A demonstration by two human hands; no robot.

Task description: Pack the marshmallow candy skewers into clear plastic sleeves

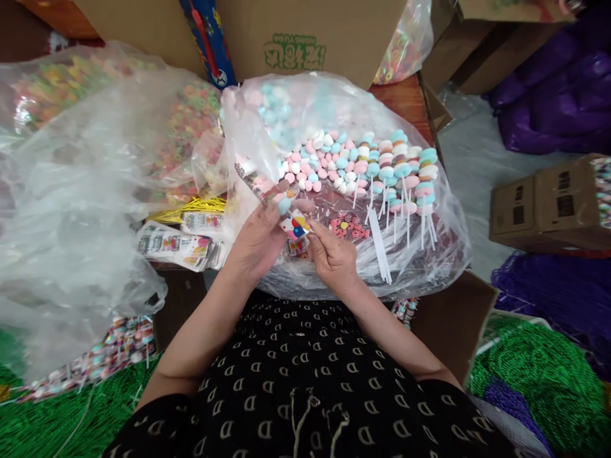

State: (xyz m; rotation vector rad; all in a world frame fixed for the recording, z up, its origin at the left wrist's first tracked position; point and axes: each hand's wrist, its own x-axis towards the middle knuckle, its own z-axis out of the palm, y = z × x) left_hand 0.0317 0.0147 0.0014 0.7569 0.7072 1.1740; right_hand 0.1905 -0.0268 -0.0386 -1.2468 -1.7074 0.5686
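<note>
My left hand [258, 242] is closed around a clear printed packet [296, 225] with pastel candies inside. The packet slants from upper left down to the right, its colourful dotted end lying between my hands. That end is pinched by the thumb and fingers of my right hand [335, 259]. Just beyond lie loose pink, white and blue candies [319, 159] on a large clear plastic bag [420, 270]. Several candy skewers [401, 170] rest to the right, with white sticks [379, 245] in front. Red ring gummies [351, 226] sit close to my right hand.
Flat printed packets [174, 247] and yellow twist ties [203, 205] lie at the left. Behind them are bags of coloured gummies [186, 127]. A cardboard box [305, 25] stands at the back. More boxes [548, 203] and green shiny strands [544, 381] are at the right.
</note>
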